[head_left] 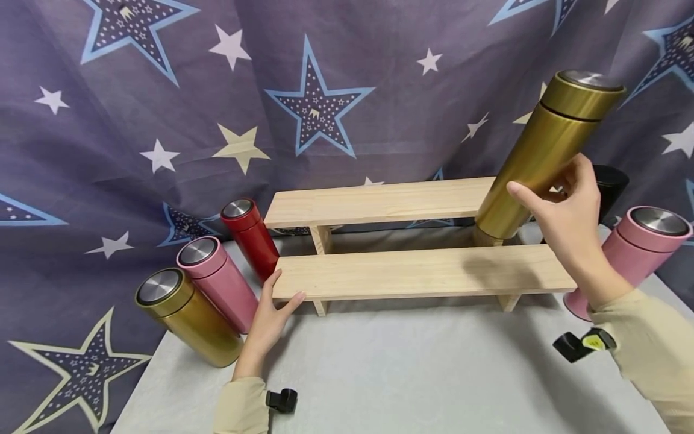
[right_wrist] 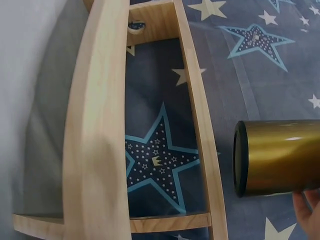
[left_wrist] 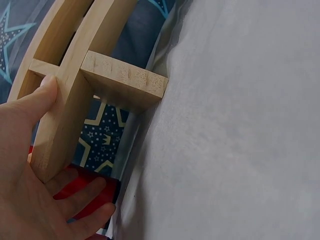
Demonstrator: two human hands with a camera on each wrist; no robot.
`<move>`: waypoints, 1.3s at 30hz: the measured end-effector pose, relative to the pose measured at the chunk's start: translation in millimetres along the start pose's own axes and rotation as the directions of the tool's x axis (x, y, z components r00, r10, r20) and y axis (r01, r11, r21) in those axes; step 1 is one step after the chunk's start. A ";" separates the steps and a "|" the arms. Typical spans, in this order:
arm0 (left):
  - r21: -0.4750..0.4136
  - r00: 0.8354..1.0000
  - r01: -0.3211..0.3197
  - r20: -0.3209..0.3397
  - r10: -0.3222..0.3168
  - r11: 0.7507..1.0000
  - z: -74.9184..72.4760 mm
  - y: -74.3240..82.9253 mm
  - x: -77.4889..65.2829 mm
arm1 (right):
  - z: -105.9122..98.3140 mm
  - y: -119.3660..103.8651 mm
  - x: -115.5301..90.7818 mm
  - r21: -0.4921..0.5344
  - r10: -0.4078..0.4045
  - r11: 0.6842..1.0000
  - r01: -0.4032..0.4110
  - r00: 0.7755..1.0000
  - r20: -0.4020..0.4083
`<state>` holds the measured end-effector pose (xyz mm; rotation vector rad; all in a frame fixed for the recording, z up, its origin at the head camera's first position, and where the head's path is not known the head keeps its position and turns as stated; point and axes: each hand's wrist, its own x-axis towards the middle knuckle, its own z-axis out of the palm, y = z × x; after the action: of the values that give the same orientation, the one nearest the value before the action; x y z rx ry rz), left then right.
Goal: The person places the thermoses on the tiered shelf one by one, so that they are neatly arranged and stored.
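My right hand (head_left: 569, 205) grips a gold thermos bottle (head_left: 542, 147) with a steel-topped lid. The bottle is raised and tilted over the right part of a two-step wooden shelf (head_left: 412, 274). In the right wrist view the dark-rimmed base of the gold thermos bottle (right_wrist: 280, 157) is apart from the wood, with fingertips (right_wrist: 302, 207) against its side. My left hand (head_left: 268, 319) holds the left end of the lower board. In the left wrist view the thumb (left_wrist: 47, 90) lies on the board and the other fingers reach past its end, near a red bottle.
Left of the shelf stand a red bottle (head_left: 250, 235), a pink bottle (head_left: 219, 280) and another gold bottle (head_left: 190, 316). To the right are a pink bottle (head_left: 640, 247) and a dark bottle (head_left: 609, 184), partly hidden by my hand. A star-patterned curtain (head_left: 379, 144) hangs behind the white-covered table (head_left: 412, 374).
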<state>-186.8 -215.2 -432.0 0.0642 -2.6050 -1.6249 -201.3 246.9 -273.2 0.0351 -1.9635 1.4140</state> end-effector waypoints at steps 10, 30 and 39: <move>0.015 1.000 0.001 -0.002 -0.001 1.000 -1.0 -0.2 0.1 | 10.4 0.1 21.5 -0.039 0.054 0.998 -0.055 0.998 -0.023; 0.027 1.000 0.000 -0.003 0.000 1.000 -1.5 0.5 1.2 | 21.4 8.3 58.3 -0.070 0.081 0.994 -0.082 0.997 -0.018; 0.032 1.000 0.007 -0.001 -0.007 0.999 -1.7 0.4 0.3 | 26.8 13.5 63.6 -0.167 0.122 0.978 -0.122 0.993 -0.013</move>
<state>-186.9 -216.5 -430.9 0.0756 -2.6341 -1.5847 -268.5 253.1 -253.3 -0.1670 -2.1062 1.3178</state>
